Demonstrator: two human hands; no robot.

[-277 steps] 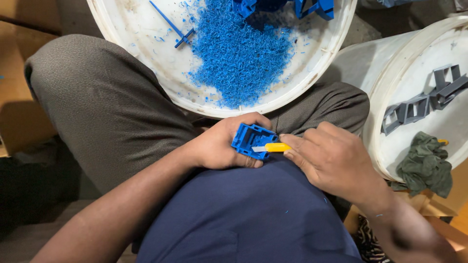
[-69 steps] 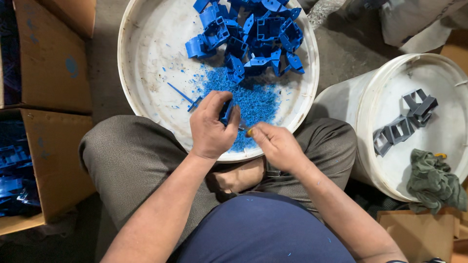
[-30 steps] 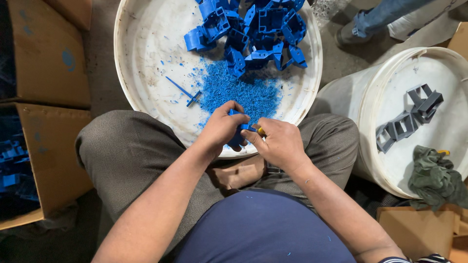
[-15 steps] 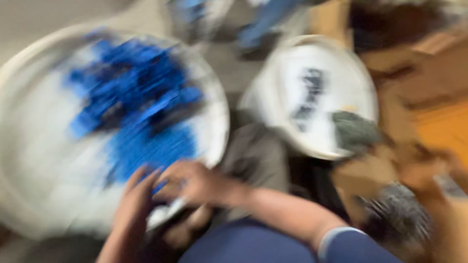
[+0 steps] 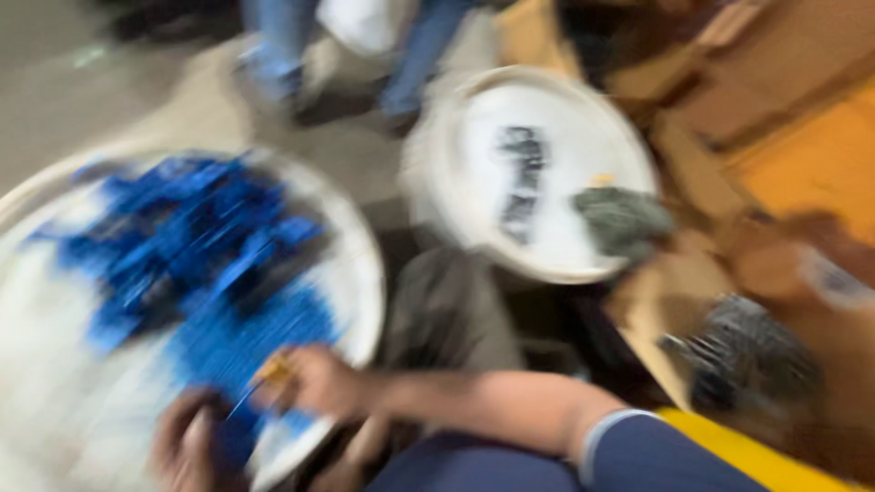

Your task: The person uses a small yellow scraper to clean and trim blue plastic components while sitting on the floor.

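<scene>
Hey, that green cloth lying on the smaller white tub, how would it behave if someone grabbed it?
The green cloth lies crumpled on the white tub, so it is probably floppy and would sag when lifted. It looks light for its size. Being soft fabric, it likely would not roll or break, though the blur hides its texture.

Beside my knee stood a second white tub [image 5: 451,182], and in it lay dark grey plastic parts [image 5: 521,182] near its middle and a crumpled green rag [image 5: 624,219] against its right rim. Brown cardboard [image 5: 784,109] lay beyond it. Someone's jeans-clad legs [image 5: 428,46] stood behind, blurred.
</scene>
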